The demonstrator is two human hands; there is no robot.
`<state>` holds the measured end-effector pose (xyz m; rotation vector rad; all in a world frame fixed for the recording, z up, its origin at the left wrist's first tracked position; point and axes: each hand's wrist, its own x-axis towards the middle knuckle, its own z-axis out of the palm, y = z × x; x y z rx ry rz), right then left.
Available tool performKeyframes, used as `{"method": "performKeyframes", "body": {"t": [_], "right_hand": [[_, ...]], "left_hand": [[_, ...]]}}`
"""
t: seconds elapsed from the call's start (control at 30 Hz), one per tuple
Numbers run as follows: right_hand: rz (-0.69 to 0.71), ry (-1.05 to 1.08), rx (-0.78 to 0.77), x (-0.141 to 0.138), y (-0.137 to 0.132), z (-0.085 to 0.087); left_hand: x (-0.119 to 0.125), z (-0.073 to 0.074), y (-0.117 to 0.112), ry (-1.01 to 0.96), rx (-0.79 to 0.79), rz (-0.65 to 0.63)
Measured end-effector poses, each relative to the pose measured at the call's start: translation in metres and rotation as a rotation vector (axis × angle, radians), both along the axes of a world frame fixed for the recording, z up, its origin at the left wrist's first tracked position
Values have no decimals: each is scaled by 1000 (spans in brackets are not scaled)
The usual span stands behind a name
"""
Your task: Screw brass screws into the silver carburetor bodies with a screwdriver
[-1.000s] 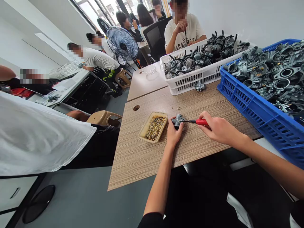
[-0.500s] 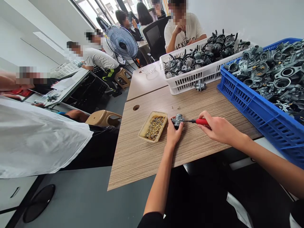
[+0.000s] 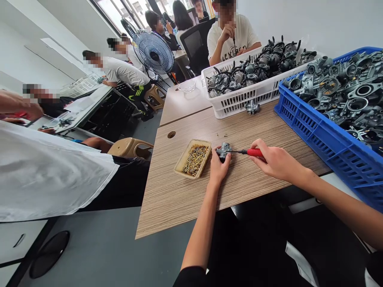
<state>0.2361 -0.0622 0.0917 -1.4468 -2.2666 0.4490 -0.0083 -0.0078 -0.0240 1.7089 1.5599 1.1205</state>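
My left hand is closed around a small grey metal carburetor, pressing it down on the wooden table. My right hand grips a screwdriver with a red handle. Its thin shaft lies level and its tip touches the carburetor's right side. A tan tray of small brass parts sits just left of my left hand.
A blue crate full of bare metal carburetor bodies stands at the right. A white basket of carburetors with black hoses is behind, with one loose carburetor in front. Someone in white sits close at left. Other people and a fan are beyond.
Both hands stay on the carburetor and screwdriver with almost no movement. A person at far left has shifted an arm slightly.
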Motion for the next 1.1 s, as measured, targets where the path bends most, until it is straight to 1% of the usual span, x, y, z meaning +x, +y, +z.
{"method": "performKeyframes", "body": {"t": [0.33,0.73,1.1], "right_hand": [[-16,30,29,0,2,-3],[-15,46,26,1,4,-5],[-13,55,24,2,4,-3]], "left_hand": [[0,1,-1,14,-2,8],[0,2,0,-4,-3,4],[0,1,0,-3,-5,-1]]}}
